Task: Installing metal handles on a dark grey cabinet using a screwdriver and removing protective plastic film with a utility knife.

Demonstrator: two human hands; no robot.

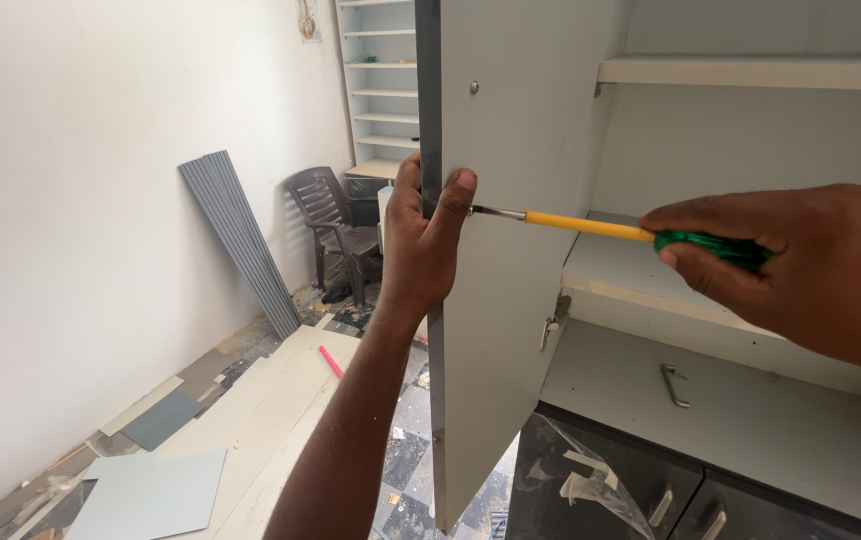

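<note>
Green-handled screwdriver (pixel 641 233) with a yellow shank sits in the right hand (pixel 801 270), fingers closed around the grip, at 3 o'clock in frame. Its metal tip points toward 9 o'clock and meets the inner face of the open cabinet door (pixel 511 300) right next to the left thumb. Left hand (pixel 426 235), near centre, is clamped on the door's free edge: thumb on the inner face, the other fingers wrapped round the far side and mostly hidden. Left forearm comes up from 6 o'clock.

Door is pale grey inside with a darker grey edge, standing ajar, running from 12 down to 6 o'clock. A screw head (pixel 474 88) shows on it above the hand. A hinge (pixel 554 322) hangs at the door's inner side, toward 4 o'clock.

Cabinet (pixel 751 150) behind the right hand has white shelves at 1 to 3 o'clock. On the bottom shelf at 4 o'clock lies a loose metal handle (pixel 675 385). Dark lower cabinets (pixel 641 490) with plastic film sit at 5 o'clock.

At 10 o'clock a brown plastic chair (pixel 336 225) stands near grey panels (pixel 241 240) leaning on the white wall. Boards (pixel 151 490) and scraps lie on the floor at 7 to 8 o'clock, with a pink pencil (pixel 332 362) on one.
</note>
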